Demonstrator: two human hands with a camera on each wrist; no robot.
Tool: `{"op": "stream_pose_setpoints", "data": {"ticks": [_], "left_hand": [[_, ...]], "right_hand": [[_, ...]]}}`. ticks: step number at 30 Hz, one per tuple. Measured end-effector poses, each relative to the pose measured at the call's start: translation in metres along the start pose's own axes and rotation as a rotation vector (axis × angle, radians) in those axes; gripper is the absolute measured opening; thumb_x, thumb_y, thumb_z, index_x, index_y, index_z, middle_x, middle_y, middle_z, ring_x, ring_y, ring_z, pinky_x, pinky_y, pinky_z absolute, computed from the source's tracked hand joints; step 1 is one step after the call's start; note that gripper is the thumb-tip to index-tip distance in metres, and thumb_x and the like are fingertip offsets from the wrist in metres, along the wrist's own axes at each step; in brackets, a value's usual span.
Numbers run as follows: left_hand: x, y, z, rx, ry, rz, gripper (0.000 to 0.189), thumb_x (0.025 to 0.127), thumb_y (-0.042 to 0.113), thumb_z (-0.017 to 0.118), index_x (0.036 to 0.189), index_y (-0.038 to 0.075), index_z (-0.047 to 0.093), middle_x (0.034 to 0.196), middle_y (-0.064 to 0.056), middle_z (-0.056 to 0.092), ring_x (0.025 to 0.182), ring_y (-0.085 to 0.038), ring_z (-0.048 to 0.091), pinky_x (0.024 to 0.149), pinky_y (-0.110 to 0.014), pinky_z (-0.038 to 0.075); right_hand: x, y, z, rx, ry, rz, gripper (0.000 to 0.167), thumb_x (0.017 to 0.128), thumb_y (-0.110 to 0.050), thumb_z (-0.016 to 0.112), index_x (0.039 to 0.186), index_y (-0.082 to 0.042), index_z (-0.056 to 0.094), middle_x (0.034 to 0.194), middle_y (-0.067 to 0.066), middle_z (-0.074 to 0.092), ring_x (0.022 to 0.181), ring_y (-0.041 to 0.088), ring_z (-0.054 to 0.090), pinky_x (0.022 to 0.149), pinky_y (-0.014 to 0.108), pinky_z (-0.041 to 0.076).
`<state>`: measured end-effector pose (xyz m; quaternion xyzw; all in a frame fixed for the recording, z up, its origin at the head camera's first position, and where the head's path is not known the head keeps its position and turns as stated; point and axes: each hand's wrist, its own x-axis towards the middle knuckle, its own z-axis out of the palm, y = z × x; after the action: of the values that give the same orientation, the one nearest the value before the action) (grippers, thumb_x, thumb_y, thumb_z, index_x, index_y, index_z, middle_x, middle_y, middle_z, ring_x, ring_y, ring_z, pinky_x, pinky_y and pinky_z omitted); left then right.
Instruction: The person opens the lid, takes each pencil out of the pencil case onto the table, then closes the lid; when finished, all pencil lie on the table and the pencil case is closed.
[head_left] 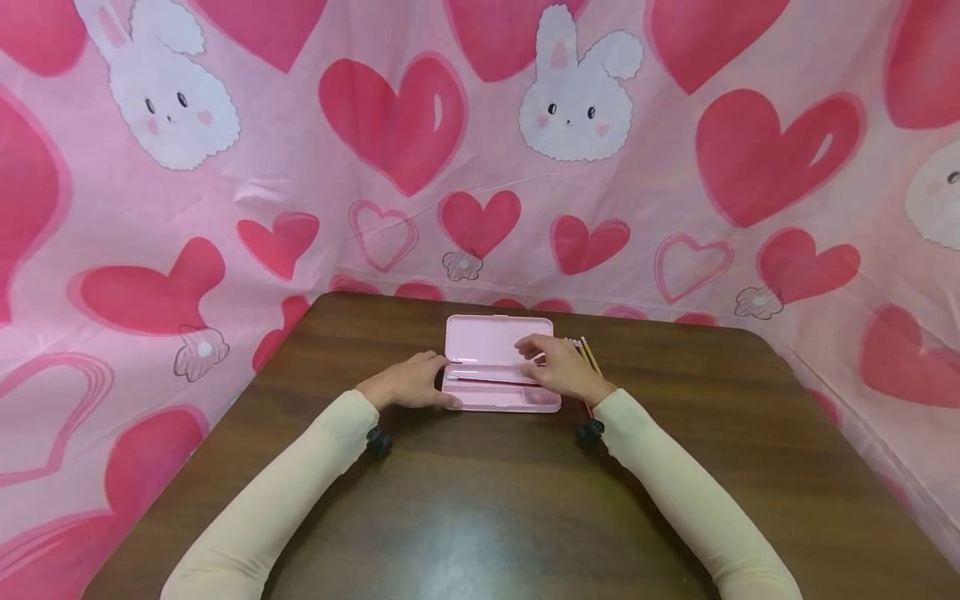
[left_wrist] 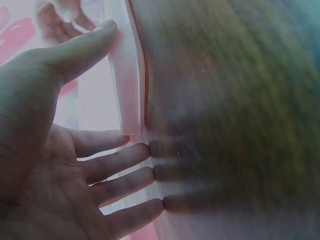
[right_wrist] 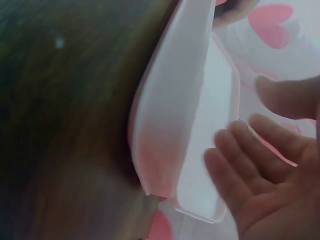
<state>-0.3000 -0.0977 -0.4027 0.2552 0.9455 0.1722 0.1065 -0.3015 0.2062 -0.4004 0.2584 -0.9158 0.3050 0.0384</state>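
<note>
A pink pencil case (head_left: 480, 399) lies on the table with its lid (head_left: 483, 337) swung back. One dark red pencil (head_left: 487, 382) rests lengthwise inside. At the case's left end is my left hand (head_left: 411, 381); its thumb touches the front rim, and its straight fingers spread past the corner with their tips on the table in the left wrist view. My right hand (head_left: 561, 367) hovers over the right part of the case, fingers loosely extended and nothing between them, as the right wrist view shows too. It hides part of the case's right end.
Several pencils (head_left: 591, 357), one of them yellow, lie on the brown table (head_left: 465, 517) just right of the case, partly behind my right hand. A pink cloth (head_left: 495, 183) with hearts and rabbits hangs around the back and sides of the table.
</note>
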Motion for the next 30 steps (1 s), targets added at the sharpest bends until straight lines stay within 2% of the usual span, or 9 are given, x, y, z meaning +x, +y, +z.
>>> {"op": "stream_pose_setpoints", "data": {"ticks": [5, 10, 14, 23, 30], "left_hand": [[-0.0013, 0.0008, 0.0000, -0.009, 0.003, -0.002, 0.091, 0.082, 0.060, 0.076, 0.149, 0.006, 0.047, 0.146, -0.016, 0.052, 0.132, -0.030, 0.052, 0.115, -0.053, 0.042], [-0.0013, 0.0013, -0.0003, -0.018, 0.001, -0.009, 0.092, 0.081, 0.062, 0.076, 0.150, 0.007, 0.046, 0.147, -0.014, 0.052, 0.133, -0.029, 0.052, 0.115, -0.054, 0.042], [-0.0008, 0.0009, -0.0004, -0.014, -0.002, -0.011, 0.093, 0.081, 0.063, 0.075, 0.150, 0.008, 0.046, 0.148, -0.014, 0.051, 0.134, -0.029, 0.051, 0.114, -0.055, 0.042], [-0.0009, 0.0011, -0.0010, 0.006, 0.003, -0.007, 0.093, 0.081, 0.064, 0.074, 0.150, 0.007, 0.046, 0.147, -0.014, 0.052, 0.135, -0.030, 0.050, 0.114, -0.054, 0.042], [-0.0005, 0.0010, 0.0009, 0.006, -0.005, -0.014, 0.094, 0.081, 0.064, 0.074, 0.150, 0.007, 0.046, 0.148, -0.015, 0.051, 0.135, -0.030, 0.050, 0.115, -0.055, 0.042]], "right_hand": [[-0.0014, 0.0049, 0.0049, -0.051, -0.111, 0.006, 0.033, 0.091, -0.012, 0.073, 0.123, -0.007, 0.067, 0.114, 0.008, 0.072, 0.105, 0.021, 0.066, 0.099, 0.044, 0.055], [-0.0018, 0.0099, 0.0087, -0.074, -0.146, -0.012, 0.030, 0.089, -0.012, 0.075, 0.118, -0.009, 0.068, 0.106, 0.003, 0.072, 0.099, 0.015, 0.065, 0.095, 0.039, 0.056], [-0.0023, 0.0089, 0.0068, -0.055, -0.185, 0.004, 0.031, 0.090, -0.013, 0.074, 0.120, -0.009, 0.067, 0.109, 0.004, 0.073, 0.102, 0.017, 0.067, 0.098, 0.041, 0.056], [-0.0042, 0.0059, 0.0033, -0.032, -0.201, 0.015, 0.028, 0.093, -0.002, 0.067, 0.120, -0.007, 0.067, 0.109, 0.005, 0.073, 0.103, 0.018, 0.066, 0.098, 0.041, 0.056], [-0.0063, 0.0045, 0.0022, -0.033, -0.238, -0.002, 0.030, 0.093, 0.003, 0.061, 0.121, -0.008, 0.067, 0.105, 0.005, 0.072, 0.094, 0.016, 0.063, 0.090, 0.033, 0.056]]}}
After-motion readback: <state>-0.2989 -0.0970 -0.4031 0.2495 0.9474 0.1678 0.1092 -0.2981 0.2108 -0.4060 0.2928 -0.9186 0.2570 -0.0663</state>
